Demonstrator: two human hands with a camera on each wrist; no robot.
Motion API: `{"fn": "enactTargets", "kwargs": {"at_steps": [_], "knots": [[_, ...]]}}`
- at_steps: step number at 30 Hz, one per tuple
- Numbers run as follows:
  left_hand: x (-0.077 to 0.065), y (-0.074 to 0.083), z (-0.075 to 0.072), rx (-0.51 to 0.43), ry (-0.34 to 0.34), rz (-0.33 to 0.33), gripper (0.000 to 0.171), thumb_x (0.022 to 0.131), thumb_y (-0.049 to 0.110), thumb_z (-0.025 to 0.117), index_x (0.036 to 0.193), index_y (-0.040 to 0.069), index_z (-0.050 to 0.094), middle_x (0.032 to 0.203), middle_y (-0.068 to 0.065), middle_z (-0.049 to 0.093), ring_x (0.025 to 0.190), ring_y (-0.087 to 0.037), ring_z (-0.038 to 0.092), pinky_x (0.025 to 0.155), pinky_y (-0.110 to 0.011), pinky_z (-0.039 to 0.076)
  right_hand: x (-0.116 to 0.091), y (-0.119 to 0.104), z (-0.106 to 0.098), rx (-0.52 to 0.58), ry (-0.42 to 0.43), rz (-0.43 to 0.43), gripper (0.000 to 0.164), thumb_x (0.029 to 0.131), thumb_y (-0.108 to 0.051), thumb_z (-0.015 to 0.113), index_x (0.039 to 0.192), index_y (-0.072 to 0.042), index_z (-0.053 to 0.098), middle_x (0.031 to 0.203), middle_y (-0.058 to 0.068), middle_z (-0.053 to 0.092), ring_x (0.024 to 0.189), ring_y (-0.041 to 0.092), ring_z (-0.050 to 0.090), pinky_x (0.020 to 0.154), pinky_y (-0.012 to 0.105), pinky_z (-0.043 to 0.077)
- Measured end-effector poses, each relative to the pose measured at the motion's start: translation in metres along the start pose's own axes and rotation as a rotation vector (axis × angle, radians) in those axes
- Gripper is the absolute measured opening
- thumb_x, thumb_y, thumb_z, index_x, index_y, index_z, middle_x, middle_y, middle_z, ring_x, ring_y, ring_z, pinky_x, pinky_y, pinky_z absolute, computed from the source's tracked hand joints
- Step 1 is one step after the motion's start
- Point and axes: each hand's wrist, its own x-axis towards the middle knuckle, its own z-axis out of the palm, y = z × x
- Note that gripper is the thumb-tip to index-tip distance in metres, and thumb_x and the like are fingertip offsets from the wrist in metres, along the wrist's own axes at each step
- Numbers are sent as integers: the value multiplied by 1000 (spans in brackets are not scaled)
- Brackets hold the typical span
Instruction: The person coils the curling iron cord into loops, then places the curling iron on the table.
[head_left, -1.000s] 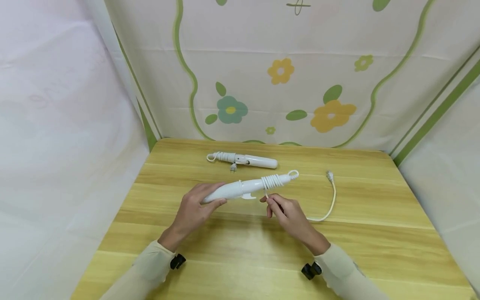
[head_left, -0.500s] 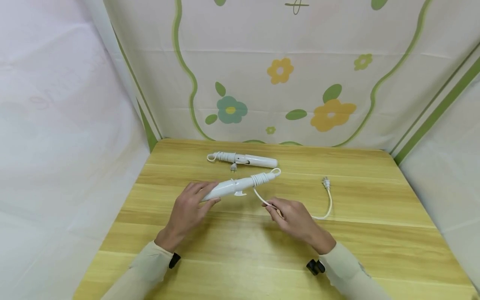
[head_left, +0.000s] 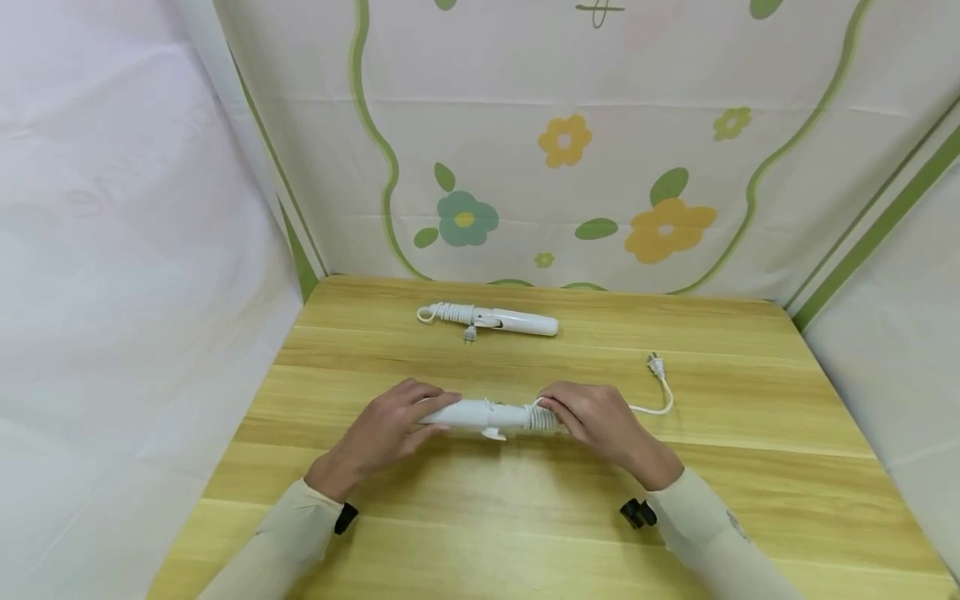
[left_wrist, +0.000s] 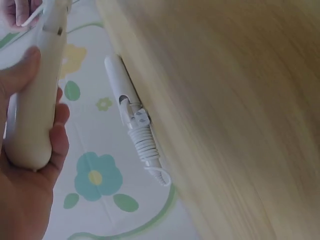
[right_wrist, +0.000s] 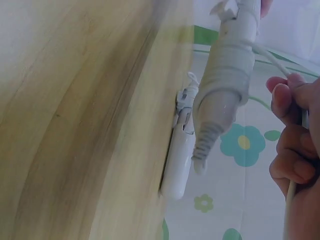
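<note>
In the head view my left hand (head_left: pixel 386 429) grips one end of a white curling iron (head_left: pixel 468 414), its thumb and fingers wrapped round the smooth barrel. The iron lies nearly level above the table, and a small lever (head_left: pixel 493 434) sticks out on its near side. White cord (right_wrist: pixel 272 57) is coiled round the other end and runs from there to my right hand (head_left: pixel 600 421). Thumb and forefinger pinch the cord, as the right wrist view shows, while its other fingers curl round the trailing length. In the head view that hand hides the iron's cord-end tip.
A second white curling iron (head_left: pixel 517 323), its cord wound and its plug (head_left: pixel 470 333) hanging beside it, lies toward the table's back. The held cord's loose end, with a plug (head_left: pixel 656 365), rests on the wooden table (head_left: pixel 750 467) at right. Patterned fabric (head_left: pixel 525 192) stands behind.
The held iron has come nearer to me and turned more level. My right hand has moved from below the coil up over it, drawing the cord along; the plug has shifted only a little.
</note>
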Motion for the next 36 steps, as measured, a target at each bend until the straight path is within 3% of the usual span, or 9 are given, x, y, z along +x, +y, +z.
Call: {"fn": "enactTargets", "kwargs": {"at_steps": [6, 12, 16, 19, 22, 26, 29, 33, 36], "knots": [[-1, 0, -5, -163, -102, 24, 51, 92, 28, 88, 140, 17, 74, 128, -4, 79, 111, -20, 74, 90, -39, 64, -2, 2, -2, 68, -100, 6, 9, 107, -17, 72, 104, -15, 80, 96, -7, 80, 80, 2, 73, 68, 24, 60], [-5, -6, -6, -464, -215, -33, 45, 94, 21, 87, 137, 15, 77, 129, -6, 79, 111, -16, 73, 88, -33, 63, -3, 1, -5, 298, -217, 35, 13, 108, -17, 70, 109, -18, 82, 93, -8, 79, 72, -7, 63, 67, 15, 53], [-8, -9, -2, -671, -242, -134, 44, 96, 14, 85, 138, 11, 76, 130, -10, 78, 105, -13, 71, 83, -30, 61, -2, -2, 1, 389, -158, -12, 16, 109, -12, 66, 110, -12, 82, 89, -3, 79, 71, -3, 65, 69, 15, 54], [-8, -8, -1, -742, -198, -247, 44, 98, 15, 83, 141, 14, 74, 131, -8, 78, 106, -14, 71, 87, -31, 59, -3, -6, 7, 410, -82, 11, 18, 104, 4, 67, 110, -7, 80, 93, 2, 81, 76, 6, 73, 71, 20, 59], [-6, -4, -1, -736, -127, -367, 44, 100, 21, 82, 143, 20, 74, 135, -5, 77, 110, -17, 71, 91, -33, 57, -8, -13, 12, 441, -82, 148, 26, 99, 13, 64, 97, -10, 74, 81, -1, 75, 70, 0, 64, 65, 20, 55], [-3, 2, 1, -678, -49, -465, 45, 100, 27, 82, 144, 23, 73, 139, -3, 75, 112, -21, 71, 89, -35, 58, -10, -19, 19, 460, -106, 292, 33, 106, 8, 58, 83, -16, 59, 68, -7, 57, 63, -6, 44, 59, 22, 44], [-2, 5, 4, -645, -9, -484, 46, 99, 26, 83, 144, 21, 74, 140, -4, 75, 114, -22, 72, 89, -34, 58, -9, -19, 24, 451, -64, 293, 34, 107, 7, 58, 81, -16, 59, 66, -9, 55, 63, -5, 45, 59, 22, 45], [1, 9, 7, -578, 40, -456, 46, 98, 26, 84, 143, 20, 74, 138, -3, 76, 116, -22, 72, 90, -35, 59, -9, -19, 28, 406, 0, 289, 37, 105, 9, 59, 77, -16, 59, 65, -10, 54, 62, -5, 45, 58, 20, 45], [4, 13, 7, -494, 93, -437, 46, 97, 24, 85, 142, 20, 75, 137, -3, 76, 118, -23, 72, 92, -40, 60, -8, -20, 29, 360, 2, 321, 29, 108, 4, 59, 87, -13, 69, 67, -12, 55, 60, -7, 42, 56, 19, 42]]}}
